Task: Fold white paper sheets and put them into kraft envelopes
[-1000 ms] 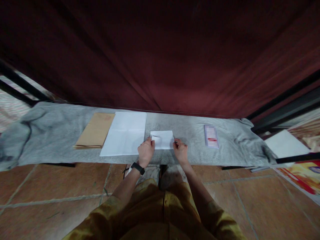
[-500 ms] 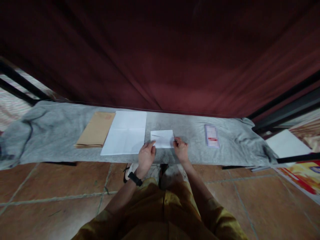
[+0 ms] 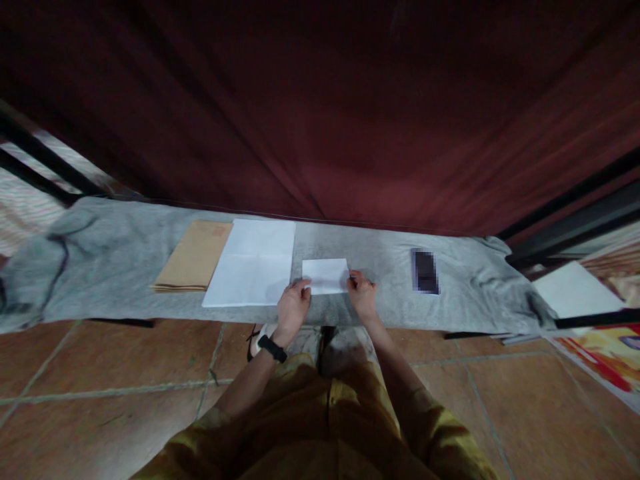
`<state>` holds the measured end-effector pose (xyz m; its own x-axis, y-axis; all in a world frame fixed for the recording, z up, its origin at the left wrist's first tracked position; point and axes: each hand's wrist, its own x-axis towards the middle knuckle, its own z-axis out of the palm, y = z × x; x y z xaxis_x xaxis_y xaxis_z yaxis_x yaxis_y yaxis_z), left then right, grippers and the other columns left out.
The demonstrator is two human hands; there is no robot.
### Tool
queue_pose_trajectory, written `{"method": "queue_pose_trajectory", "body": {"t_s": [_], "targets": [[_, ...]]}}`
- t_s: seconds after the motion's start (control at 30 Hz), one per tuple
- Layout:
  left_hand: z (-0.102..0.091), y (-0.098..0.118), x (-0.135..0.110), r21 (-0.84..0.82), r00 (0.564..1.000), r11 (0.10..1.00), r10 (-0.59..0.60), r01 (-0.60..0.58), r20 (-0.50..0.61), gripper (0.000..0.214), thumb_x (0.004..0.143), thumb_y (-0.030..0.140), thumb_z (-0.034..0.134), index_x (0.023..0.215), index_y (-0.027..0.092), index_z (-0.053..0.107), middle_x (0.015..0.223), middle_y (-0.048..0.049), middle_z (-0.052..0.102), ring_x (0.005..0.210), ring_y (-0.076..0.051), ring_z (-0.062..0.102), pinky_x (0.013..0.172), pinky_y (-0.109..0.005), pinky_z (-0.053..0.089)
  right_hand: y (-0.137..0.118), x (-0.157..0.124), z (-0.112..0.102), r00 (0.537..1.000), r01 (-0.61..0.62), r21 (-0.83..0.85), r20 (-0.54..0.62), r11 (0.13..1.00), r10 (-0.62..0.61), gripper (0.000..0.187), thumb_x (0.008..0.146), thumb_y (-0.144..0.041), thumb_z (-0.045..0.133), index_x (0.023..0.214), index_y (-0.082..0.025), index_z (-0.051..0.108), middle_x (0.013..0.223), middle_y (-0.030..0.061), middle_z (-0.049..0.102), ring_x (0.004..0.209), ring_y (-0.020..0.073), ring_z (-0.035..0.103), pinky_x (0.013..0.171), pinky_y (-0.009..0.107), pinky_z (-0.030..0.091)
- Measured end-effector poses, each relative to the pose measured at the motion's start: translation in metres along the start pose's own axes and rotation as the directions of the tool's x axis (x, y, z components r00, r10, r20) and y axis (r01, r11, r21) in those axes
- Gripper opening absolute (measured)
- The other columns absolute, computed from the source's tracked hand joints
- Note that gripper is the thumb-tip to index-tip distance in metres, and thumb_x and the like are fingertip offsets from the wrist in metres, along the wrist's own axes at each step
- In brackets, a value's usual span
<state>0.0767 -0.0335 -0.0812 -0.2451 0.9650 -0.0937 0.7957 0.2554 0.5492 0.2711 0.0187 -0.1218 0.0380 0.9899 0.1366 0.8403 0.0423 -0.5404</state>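
Note:
A small folded sheet of white paper point(image 3: 326, 275) lies between my hands on the grey cloth. My left hand point(image 3: 294, 303), with a black band at the wrist, pinches its lower left corner between thumb and fingers. At the right edge, my right hand point(image 3: 361, 293) has its fingers curled closed on the paper, the fingertips partly hidden. To the left lies a stack of larger white sheets point(image 3: 253, 263) with a crease across the top one. Its left side adjoins a pile of brown paper envelopes point(image 3: 195, 257).
The grey cloth point(image 3: 385, 267) covers a long narrow bench. A phone point(image 3: 425, 272), blurred out, lies on it at the right. Behind hangs a dark red curtain point(image 3: 320, 133). Black metal bars point(image 3: 575, 207) stand at both ends, and a colourful printed box point(image 3: 605, 353) is at lower right.
A dark slit across the small paper has gone, and its top now looks plain. Both hands stay at its sides. The phone's screen has turned from light to dark.

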Motion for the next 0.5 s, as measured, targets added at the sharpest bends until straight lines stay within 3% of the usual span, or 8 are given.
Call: {"method": "queue_pose_trajectory", "body": {"t_s": [0.33,0.5], "targets": [[0.0,0.006,-0.008,0.194,0.998,0.979,0.066,-0.068,0.018,0.039,0.1,0.025,0.043,0.134,0.024,0.061,0.117,-0.0104,0.069,0.108,-0.023,0.064,0.093,-0.032,0.049,0.008,-0.005,0.001,0.999,0.031,0.207,-0.029,0.978,-0.025,0.036,0.097,-0.035,0.043,0.119,-0.017,0.067,0.093,0.0089,0.075,0.085,0.0224,0.068,0.086,0.035,0.045],[0.002,0.006,-0.008,0.214,0.997,0.974,0.072,-0.074,0.017,0.04,0.101,0.025,0.04,0.135,0.024,0.06,0.115,-0.01,0.069,0.107,-0.022,0.063,0.094,-0.032,0.048,0.017,-0.011,0.0,0.998,0.065,0.262,-0.008,0.963,-0.066,0.037,0.094,-0.037,0.05,0.122,-0.018,0.066,0.104,0.0092,0.075,0.088,0.0221,0.069,0.091,0.038,0.047]]}}
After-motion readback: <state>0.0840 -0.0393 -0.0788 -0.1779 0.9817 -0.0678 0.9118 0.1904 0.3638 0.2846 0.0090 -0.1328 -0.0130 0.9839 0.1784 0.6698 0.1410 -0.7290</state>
